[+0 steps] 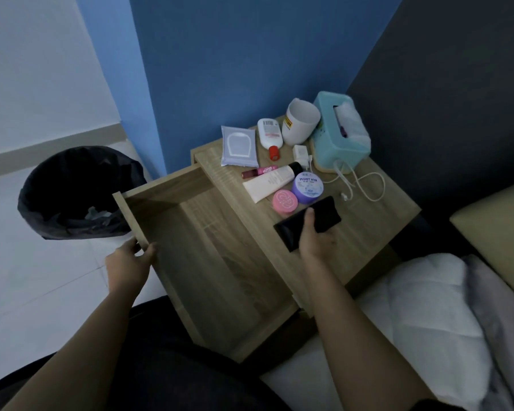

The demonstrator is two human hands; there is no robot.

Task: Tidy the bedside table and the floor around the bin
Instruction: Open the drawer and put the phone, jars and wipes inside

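Observation:
The wooden bedside table point(377, 209) stands against the blue wall with its drawer point(208, 250) pulled wide open and bare inside. My left hand point(128, 264) grips the drawer's front left corner. My right hand point(315, 240) holds a flat black case point(324, 216) over the table's near edge. On the top lie a purple jar point(307, 188), a pink jar point(285, 202), a white tube point(269, 182), a pink lip tube point(258, 171), a wipes pack point(238, 146), a white bottle with a red cap point(269, 134), a white cup point(300, 121) and a teal tissue box point(340, 132).
A bin with a black liner point(77, 191) stands on the pale floor left of the drawer, with crumpled waste inside. A white charger and cable point(353, 179) trail across the table. Bedding and a pillow point(428, 315) lie at the lower right.

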